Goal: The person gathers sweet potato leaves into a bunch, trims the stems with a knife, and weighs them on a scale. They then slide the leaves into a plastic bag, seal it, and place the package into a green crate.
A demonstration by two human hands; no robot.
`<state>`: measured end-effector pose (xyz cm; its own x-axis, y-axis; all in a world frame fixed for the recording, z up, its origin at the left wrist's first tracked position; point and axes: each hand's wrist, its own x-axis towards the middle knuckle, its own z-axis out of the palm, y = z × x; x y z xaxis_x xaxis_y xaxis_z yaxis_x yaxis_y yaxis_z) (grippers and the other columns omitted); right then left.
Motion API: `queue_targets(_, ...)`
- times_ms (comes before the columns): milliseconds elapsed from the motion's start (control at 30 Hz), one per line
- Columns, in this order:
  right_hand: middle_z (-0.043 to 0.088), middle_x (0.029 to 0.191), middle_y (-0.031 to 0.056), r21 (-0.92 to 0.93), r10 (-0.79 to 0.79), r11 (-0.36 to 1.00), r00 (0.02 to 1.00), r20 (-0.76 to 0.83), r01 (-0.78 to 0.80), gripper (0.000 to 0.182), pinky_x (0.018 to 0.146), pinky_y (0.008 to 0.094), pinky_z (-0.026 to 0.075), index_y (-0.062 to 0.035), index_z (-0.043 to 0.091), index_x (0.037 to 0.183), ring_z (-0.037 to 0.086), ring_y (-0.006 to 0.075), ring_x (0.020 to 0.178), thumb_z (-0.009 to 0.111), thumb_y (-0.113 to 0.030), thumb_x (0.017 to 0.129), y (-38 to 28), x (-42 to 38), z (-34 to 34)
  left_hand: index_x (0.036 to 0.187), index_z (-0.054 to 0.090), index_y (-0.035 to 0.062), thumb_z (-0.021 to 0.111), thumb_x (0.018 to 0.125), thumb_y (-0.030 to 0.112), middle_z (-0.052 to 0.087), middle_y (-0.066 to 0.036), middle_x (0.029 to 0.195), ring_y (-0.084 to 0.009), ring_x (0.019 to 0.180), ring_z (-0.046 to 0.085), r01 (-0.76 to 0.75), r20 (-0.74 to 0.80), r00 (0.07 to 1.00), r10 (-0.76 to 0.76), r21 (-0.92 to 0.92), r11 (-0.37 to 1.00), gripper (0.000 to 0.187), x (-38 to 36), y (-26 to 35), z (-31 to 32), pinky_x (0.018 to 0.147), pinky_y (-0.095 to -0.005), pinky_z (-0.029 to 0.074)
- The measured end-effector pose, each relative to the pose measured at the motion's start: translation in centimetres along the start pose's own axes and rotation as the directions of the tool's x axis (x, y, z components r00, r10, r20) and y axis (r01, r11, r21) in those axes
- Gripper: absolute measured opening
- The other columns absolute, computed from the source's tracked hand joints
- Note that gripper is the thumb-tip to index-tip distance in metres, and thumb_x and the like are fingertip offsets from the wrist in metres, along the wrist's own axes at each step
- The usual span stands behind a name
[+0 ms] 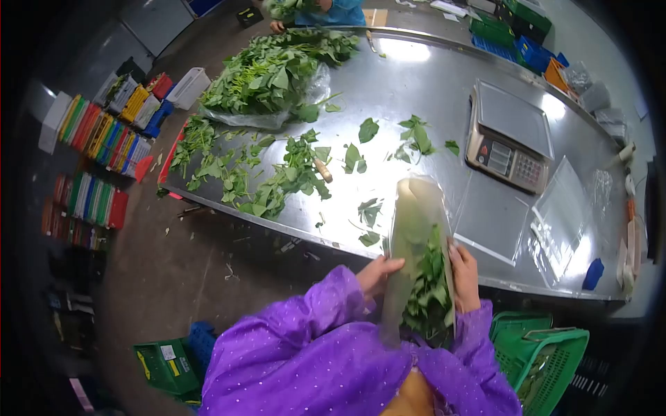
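Observation:
A clear plastic bag [416,215] with leafy greens [429,291] inside stands upright between my hands, in front of the table's near edge. My left hand [378,275] grips the bag's left side, thumb on the front. On the right side my right hand [464,274] holds the bag's edge. Beyond the bag, loose leaves and stems [298,166] are scattered on the metal table [416,87], with a wooden handle [323,170] among them. A digital scale [510,139] sits to the right, and flat plastic bags [560,215] lie beside it.
A large heap of greens [263,76] lies on plastic at the far left of the table, near another person [340,12]. Green crates [548,347] stand at the lower right and lower left. Colourful stacked crates [104,135] are at the left.

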<state>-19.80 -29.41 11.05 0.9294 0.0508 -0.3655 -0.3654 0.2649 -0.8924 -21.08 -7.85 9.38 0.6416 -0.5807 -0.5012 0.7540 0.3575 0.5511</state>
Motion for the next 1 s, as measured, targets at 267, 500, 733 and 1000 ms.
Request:
queue_targets(267,0.056,0.099,0.0062,0.207,0.001,0.978,0.997,-0.076,0.015,0.029,0.074,0.0234,0.043,-0.0033,0.055,0.112,0.055,0.0125,0.082,0.058,-0.017,0.087,1.0,0.6,1.0,0.132,0.030,0.0046,0.054,0.083,0.029,0.051,-0.011,0.119,-0.0215,0.105,0.053,-0.104,-0.090,0.990,0.107,0.041,0.994,0.060,2.4,-2.2,-1.1,0.089,-0.0368,0.044)
queue_targets(500,0.062,0.094,0.0038,-0.298,-0.306,0.925,0.928,-0.211,0.237,0.028,0.077,0.0215,0.042,0.0021,0.057,0.111,0.053,0.0086,0.084,0.055,-0.015,0.089,3.8,-4.3,0.7,0.131,0.036,0.0066,0.043,0.091,0.034,0.050,-0.006,0.120,-0.0166,0.108,0.049,-0.076,-0.244,0.964,0.104,0.120,0.990,0.049,-2.8,-3.1,-0.2,0.093,-0.0322,0.038)
queue_targets(733,0.060,0.109,0.0167,-0.443,-0.462,0.826,0.870,-0.174,0.350,0.022,0.087,0.0282,0.043,0.0019,0.059,0.106,0.057,0.0192,0.100,0.054,-0.005,0.086,5.1,-5.7,1.1,0.124,0.041,0.0066,0.043,0.090,0.042,0.053,-0.006,0.112,-0.0166,0.099,0.053,0.032,-0.283,0.959,0.026,0.202,0.979,0.048,-3.8,-3.7,-1.1,0.084,-0.0325,0.044)
queue_targets(1000,0.064,0.094,0.0125,-0.443,-0.295,0.876,0.939,-0.177,0.192,0.018,0.075,0.0248,0.045,0.0036,0.058,0.102,0.056,0.0112,0.083,0.050,-0.003,0.088,7.9,-8.0,0.5,0.115,0.046,0.0052,0.044,0.092,0.040,0.056,-0.006,0.100,-0.0143,0.086,0.056,-0.017,-0.364,0.931,0.012,-0.011,1.000,0.042,-2.4,-5.9,-4.5,0.074,-0.0311,0.049)
